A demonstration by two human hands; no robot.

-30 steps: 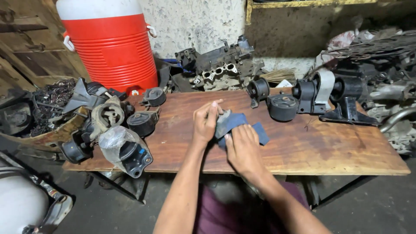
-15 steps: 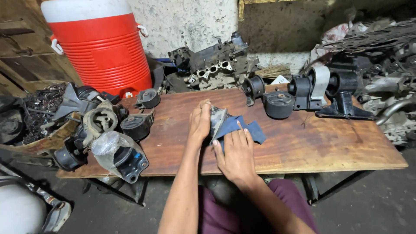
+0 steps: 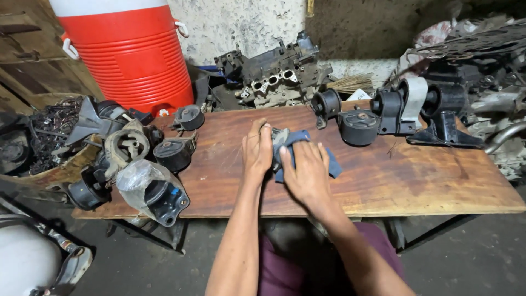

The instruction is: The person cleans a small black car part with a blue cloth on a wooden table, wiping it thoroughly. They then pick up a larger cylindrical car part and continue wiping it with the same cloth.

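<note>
My left hand (image 3: 257,151) grips a small grey metal part (image 3: 279,137) standing on the wooden tabletop (image 3: 394,181). My right hand (image 3: 307,172) presses a blue cloth (image 3: 298,140) against that part, fingers spread over the cloth. Part of the cloth trails onto the wood to the right of my hand. Most of the metal part is hidden by both hands and the cloth.
Black rubber engine mounts (image 3: 359,127) line the table's back right. More mounts, one wrapped in clear plastic (image 3: 153,189), crowd the left end. A red cooler (image 3: 129,52) and an engine block (image 3: 274,77) stand behind. Scrap metal (image 3: 482,49) is heaped at right.
My right hand slid up and over the cloth, bunching it against the metal part. My left hand kept its hold. The camera view shifted slightly.
</note>
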